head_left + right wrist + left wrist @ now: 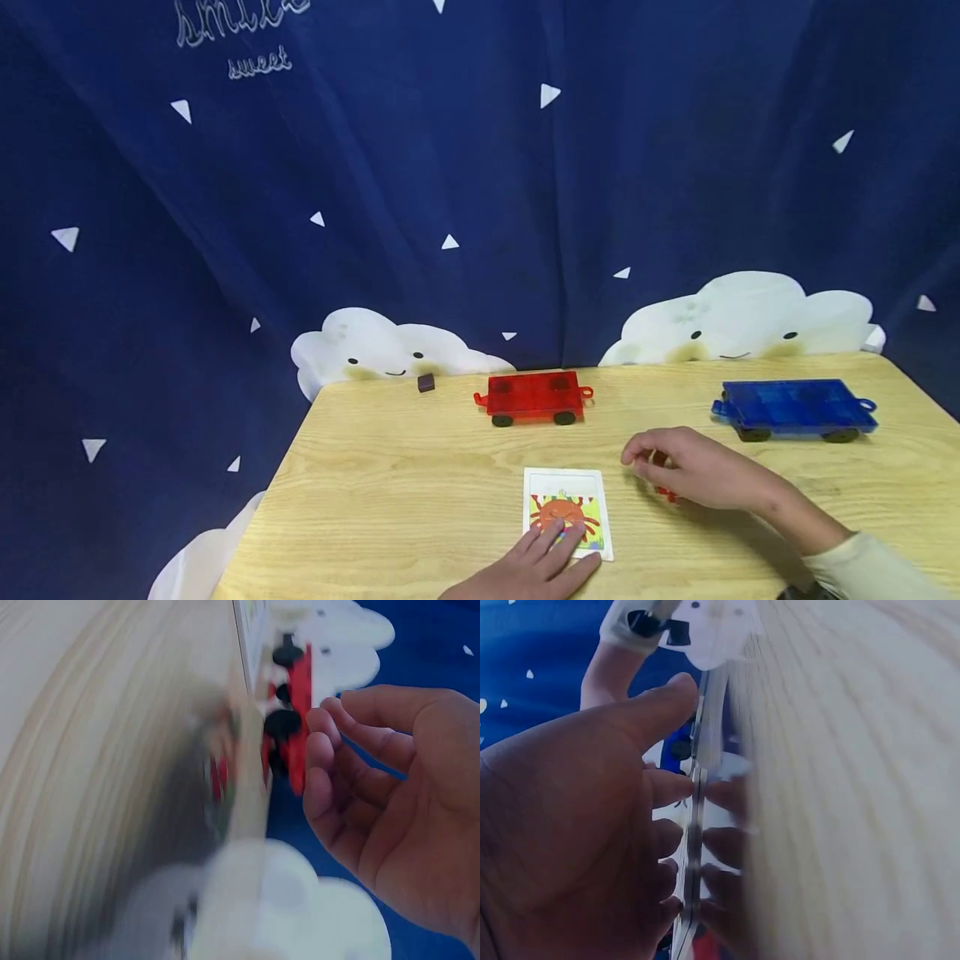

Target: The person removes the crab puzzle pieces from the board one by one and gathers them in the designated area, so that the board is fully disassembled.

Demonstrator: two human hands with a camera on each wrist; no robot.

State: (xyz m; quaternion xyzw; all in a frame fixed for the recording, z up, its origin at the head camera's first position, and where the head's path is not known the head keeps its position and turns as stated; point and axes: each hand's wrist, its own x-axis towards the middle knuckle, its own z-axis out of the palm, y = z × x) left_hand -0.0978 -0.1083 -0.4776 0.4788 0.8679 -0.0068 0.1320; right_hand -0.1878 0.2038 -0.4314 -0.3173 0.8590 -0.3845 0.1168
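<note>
My left hand rests its spread fingers on the lower part of a white-bordered picture card showing a red crab-like creature. In the left wrist view, the fingertips touch the card, which is seen edge-on. To the right of the card, my right hand hovers palm down with loosely bent fingers. A small red thing shows beneath it, mostly hidden, so its kind is unclear. Nothing appears between the thumb and fingers in the right wrist view, where a red wheeled wagon shows past them.
A red toy wagon with black wheels and end couplings stands at the back. A similar blue wagon stands at the back right. Near the back edge lies a small dark block. A navy curtain hangs behind the wooden table.
</note>
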